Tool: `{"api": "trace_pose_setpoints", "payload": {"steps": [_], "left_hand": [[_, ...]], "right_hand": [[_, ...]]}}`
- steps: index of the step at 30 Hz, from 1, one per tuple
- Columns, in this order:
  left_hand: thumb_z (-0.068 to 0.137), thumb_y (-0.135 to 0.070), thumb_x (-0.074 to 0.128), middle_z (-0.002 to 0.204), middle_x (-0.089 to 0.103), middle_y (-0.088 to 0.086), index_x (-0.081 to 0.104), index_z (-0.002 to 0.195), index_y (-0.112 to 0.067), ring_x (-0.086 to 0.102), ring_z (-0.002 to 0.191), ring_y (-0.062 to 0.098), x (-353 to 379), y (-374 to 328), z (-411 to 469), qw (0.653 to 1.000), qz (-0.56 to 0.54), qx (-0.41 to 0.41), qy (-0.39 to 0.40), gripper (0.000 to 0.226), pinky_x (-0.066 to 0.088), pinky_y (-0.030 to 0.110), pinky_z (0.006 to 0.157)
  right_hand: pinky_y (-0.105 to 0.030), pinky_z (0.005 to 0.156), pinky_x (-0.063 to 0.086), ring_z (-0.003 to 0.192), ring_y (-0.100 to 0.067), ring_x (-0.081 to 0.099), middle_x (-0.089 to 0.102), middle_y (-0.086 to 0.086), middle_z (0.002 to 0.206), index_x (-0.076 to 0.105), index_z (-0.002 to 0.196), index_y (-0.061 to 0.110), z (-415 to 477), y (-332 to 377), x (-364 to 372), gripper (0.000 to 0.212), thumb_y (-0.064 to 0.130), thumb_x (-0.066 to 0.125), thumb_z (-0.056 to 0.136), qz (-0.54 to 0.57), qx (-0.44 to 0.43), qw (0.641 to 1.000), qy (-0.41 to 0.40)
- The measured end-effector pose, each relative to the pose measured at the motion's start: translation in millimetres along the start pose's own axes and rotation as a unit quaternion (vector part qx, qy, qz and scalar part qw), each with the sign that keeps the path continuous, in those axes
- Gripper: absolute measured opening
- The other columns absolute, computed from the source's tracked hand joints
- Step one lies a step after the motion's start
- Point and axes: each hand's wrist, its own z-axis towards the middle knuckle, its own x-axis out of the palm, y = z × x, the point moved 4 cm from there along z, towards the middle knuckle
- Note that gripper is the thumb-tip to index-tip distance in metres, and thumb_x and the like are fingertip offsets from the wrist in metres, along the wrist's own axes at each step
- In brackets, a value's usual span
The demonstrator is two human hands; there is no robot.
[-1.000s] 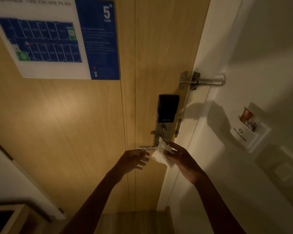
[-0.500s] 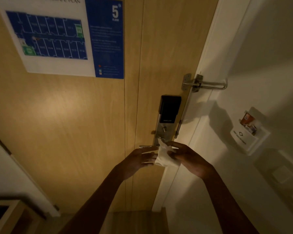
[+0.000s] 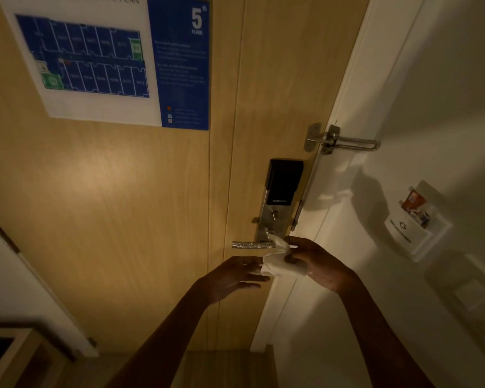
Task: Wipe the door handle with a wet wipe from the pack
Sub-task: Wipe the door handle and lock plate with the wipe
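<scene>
Just above both hands, the lever door handle [image 3: 252, 244] runs sideways, its pivot end touching the wet wipe [image 3: 280, 264] bunched in the nearer right hand [image 3: 319, 264], while the left hand [image 3: 233, 275] hovers spread below, holding nothing.

We are inside a hotel room, at its entrance. On the wooden door [image 3: 123, 219] hangs a fire escape plan [image 3: 101, 60] marked 5th floor, with a map of numbered rooms. Below it we see an electronic smart lock [image 3: 283, 183] and a metal swing-bar guard [image 3: 345, 141]. On the white wall [image 3: 431, 93] sits a key-card holder [image 3: 415, 219].
</scene>
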Motion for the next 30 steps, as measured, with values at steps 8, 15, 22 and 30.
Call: {"api": "trace_pose_setpoints", "payload": {"steps": [8,15,22,30], "left_hand": [[0.087,-0.03,0.063,0.127,0.064,0.01,0.06,0.125,-0.013,0.059,0.119,0.028,5,3,-1,0.999,-0.025,0.002,0.019,0.042,0.043,0.045,0.104],[0.09,-0.018,0.061,0.114,0.068,0.01,0.062,0.121,-0.007,0.065,0.105,0.023,-3,3,5,0.998,-0.052,0.003,-0.022,0.033,0.05,0.037,0.093],[0.086,-0.012,0.065,0.106,0.07,0.008,0.067,0.109,-0.009,0.066,0.102,0.023,-14,-12,6,0.996,0.029,0.034,-0.074,0.023,0.055,0.034,0.086],[0.084,-0.017,0.07,0.103,0.072,0.007,0.07,0.104,-0.008,0.068,0.098,0.019,-40,-39,8,0.974,0.104,0.109,-0.172,0.022,0.057,0.026,0.08]], "right_hand": [[-0.04,0.095,0.045,0.116,-0.033,0.056,0.062,-0.016,0.118,0.063,0.115,0.016,16,-14,-5,0.028,0.006,0.051,0.092,0.032,-0.005,0.999,-0.035],[-0.034,0.084,0.052,0.103,-0.022,0.063,0.067,-0.004,0.109,0.062,0.114,0.023,17,-3,-1,0.037,0.033,0.071,0.08,0.006,-0.003,0.999,-0.038],[-0.034,0.093,0.052,0.104,-0.018,0.065,0.071,-0.001,0.108,0.065,0.115,0.015,24,0,-6,0.04,0.033,0.072,0.08,-0.075,-0.019,0.994,-0.076],[-0.006,0.064,0.049,0.083,0.006,0.067,0.07,0.013,0.094,0.064,0.098,0.013,19,2,-13,0.02,0.019,0.073,0.082,-0.13,-0.038,0.987,-0.088]]}}
